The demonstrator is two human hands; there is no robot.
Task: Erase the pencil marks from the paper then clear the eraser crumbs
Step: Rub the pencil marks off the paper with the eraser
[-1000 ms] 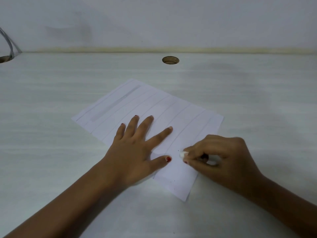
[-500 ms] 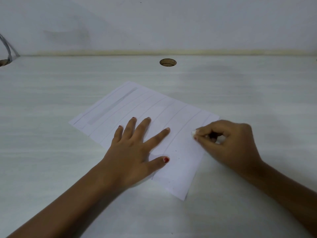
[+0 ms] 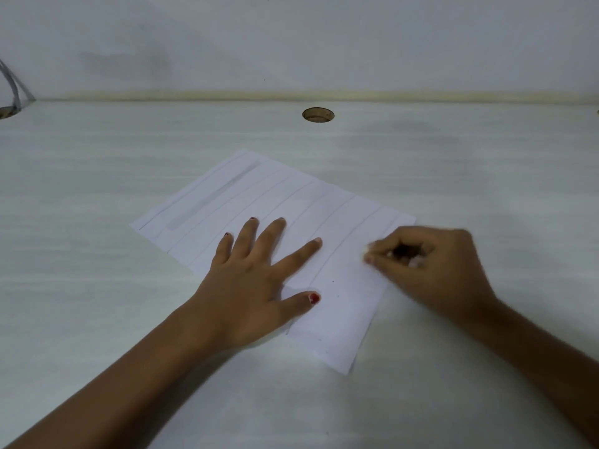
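A pale, wood-grained tabletop (image 3: pixel 97 303) meets a white wall (image 3: pixel 324 37). A round cable hole (image 3: pixel 318 115) lies near its far edge, and grey cables (image 3: pixel 13 85) show at far left.

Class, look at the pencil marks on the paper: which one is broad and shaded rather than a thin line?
The grey band at the far left end of the paper; every other mark is a thin single line.
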